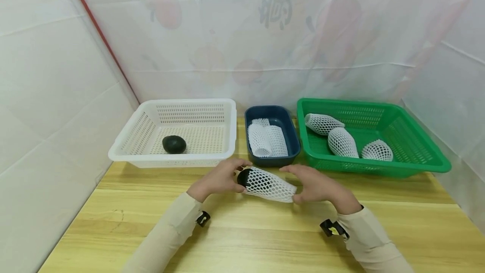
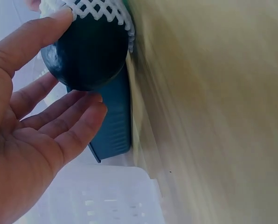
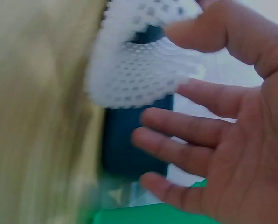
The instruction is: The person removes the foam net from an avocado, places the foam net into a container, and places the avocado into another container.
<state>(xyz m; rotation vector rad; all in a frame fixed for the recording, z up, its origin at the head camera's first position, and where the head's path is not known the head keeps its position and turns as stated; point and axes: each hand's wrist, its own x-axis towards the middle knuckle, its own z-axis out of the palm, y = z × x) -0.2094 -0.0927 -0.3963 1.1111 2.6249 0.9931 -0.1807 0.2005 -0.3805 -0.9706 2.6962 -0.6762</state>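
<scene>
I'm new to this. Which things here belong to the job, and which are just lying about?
Seemingly part of the job:
half-covered dark item
its net sleeve
white basket
bare dark item
blue tub
spare sleeves
green basket
netted items

Probably just surroundings:
printed sheet
wooden table
black wrist gadgets

The dark fruit (image 2: pixel 88 56) looks glossy — its netting (image 1: pixel 270 185), matt foam.

The net (image 1: pixel 270 185) partly hides the dark fruit (image 1: pixel 243 177); the left wrist view's top edge crops the net. In the right wrist view, net and surface (image 3: pixel 36 112) are blurred. The head view's bottom edge cuts both sleeves (image 1: pixel 163 239). Background lettering (image 1: pixel 275 10) is illegible.
</scene>
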